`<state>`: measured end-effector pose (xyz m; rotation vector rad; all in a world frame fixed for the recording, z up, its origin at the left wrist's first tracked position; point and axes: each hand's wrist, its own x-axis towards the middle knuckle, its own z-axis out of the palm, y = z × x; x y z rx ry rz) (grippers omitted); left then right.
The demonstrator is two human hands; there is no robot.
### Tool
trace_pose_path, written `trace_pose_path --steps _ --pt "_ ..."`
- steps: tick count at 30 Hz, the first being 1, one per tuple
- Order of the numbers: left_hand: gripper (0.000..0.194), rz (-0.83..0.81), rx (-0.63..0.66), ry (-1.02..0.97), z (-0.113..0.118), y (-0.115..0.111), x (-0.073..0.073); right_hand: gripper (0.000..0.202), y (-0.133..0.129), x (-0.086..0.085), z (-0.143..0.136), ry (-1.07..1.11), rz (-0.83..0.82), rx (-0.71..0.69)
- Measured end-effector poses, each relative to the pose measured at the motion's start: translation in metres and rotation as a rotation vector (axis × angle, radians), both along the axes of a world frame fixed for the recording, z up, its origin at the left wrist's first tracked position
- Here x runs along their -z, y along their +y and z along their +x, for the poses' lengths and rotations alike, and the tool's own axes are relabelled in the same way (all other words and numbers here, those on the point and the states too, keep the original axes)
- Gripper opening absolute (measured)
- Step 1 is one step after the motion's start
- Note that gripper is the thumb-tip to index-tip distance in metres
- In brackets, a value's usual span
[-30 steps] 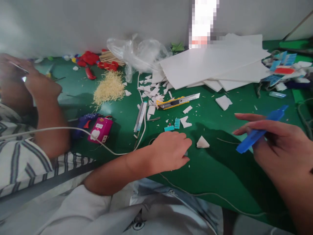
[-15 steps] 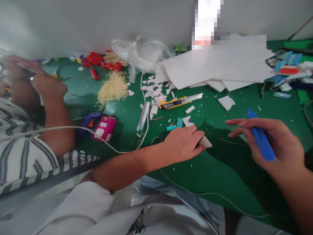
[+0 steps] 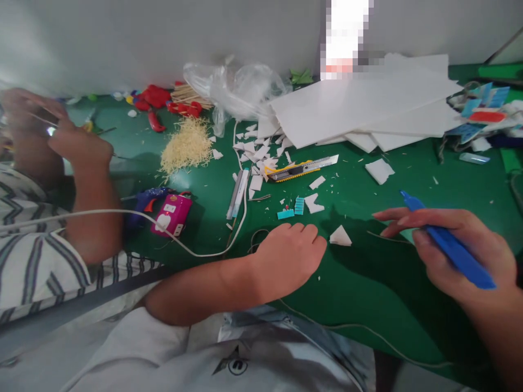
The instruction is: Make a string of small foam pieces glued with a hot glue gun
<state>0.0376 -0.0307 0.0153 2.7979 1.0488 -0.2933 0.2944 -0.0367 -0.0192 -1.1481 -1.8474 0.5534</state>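
Observation:
My left hand (image 3: 291, 256) rests on the green table (image 3: 368, 305) with its fingers curled under, their tips hidden. Just right of its knuckles, and apart from them, lies a small white foam-board piece (image 3: 340, 236). Between thumb and fingers, my right hand (image 3: 466, 256) grips a blue marker (image 3: 457, 253), slanted with its narrow end up and to the left. Beyond the left hand are two small turquoise pieces (image 3: 299, 206) and a notched white scrap (image 3: 314, 203). A yellow-and-grey utility knife (image 3: 302, 169) lies farther back, blade out.
White foam boards (image 3: 363, 103) are stacked at the back beside white offcuts (image 3: 257, 149). At left are yellow shreds (image 3: 188, 144), a pink power socket (image 3: 174, 214), a blue glue gun (image 3: 145, 204) and a white cord (image 3: 200, 253). A co-worker's hands (image 3: 77, 141) work at far left.
My left hand has let go of the white foam-board piece, which now lies on the table, and drawn back slightly. My right hand has tilted the blue marker and moved slightly down.

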Motion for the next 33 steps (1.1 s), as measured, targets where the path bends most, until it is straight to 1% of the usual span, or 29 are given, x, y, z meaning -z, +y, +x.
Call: trace_pose_path --steps 3,7,9,11,14,16,18,20,22,24,27,30,33 --pt "0.006 0.007 0.029 -0.023 0.002 -0.002 0.004 0.012 0.000 0.000 -0.001 0.008 -0.014 -0.016" --pt "0.006 -0.020 -0.014 0.013 0.001 -0.004 0.001 0.010 0.000 -0.001 -0.002 0.023 -0.004 -0.012" --pt "0.007 -0.032 -0.014 0.032 0.000 -0.003 0.000 0.008 0.000 -0.002 -0.002 0.031 -0.023 -0.019" --pt "0.010 -0.024 0.000 0.008 -0.002 -0.001 0.002 0.007 0.000 -0.005 -0.004 0.064 -0.054 -0.045" --pt "0.009 0.000 -0.012 -0.099 -0.003 0.004 0.008 0.009 0.002 -0.011 -0.009 0.204 -0.153 -0.078" --pt "0.009 0.003 -0.078 -0.195 -0.003 0.008 0.011 0.013 0.004 -0.017 -0.014 0.309 -0.264 -0.125" --pt "0.012 -0.004 -0.163 -0.297 -0.003 0.012 0.013 0.022 0.007 -0.024 -0.018 0.363 -0.382 -0.191" --pt "0.014 -0.011 -0.204 -0.397 -0.004 0.014 0.014 0.028 0.009 -0.028 -0.021 0.401 -0.441 -0.195" --pt "0.012 0.002 -0.193 -0.490 -0.004 0.015 0.015 0.026 0.009 -0.031 -0.021 0.446 -0.436 -0.141" --pt "0.011 0.014 -0.174 -0.572 -0.004 0.014 0.017 0.020 0.008 -0.031 -0.021 0.480 -0.406 -0.137" --pt "0.011 -0.003 -0.143 -0.685 -0.003 0.014 0.021 0.017 0.006 -0.030 -0.018 0.482 -0.412 -0.209" --pt "0.009 -0.023 -0.099 -0.814 -0.002 0.015 0.025 0.017 0.004 -0.027 -0.017 0.477 -0.487 -0.261" --pt "0.007 -0.052 -0.084 -0.867 -0.002 0.017 0.026 0.019 0.002 -0.022 -0.015 0.481 -0.539 -0.305"
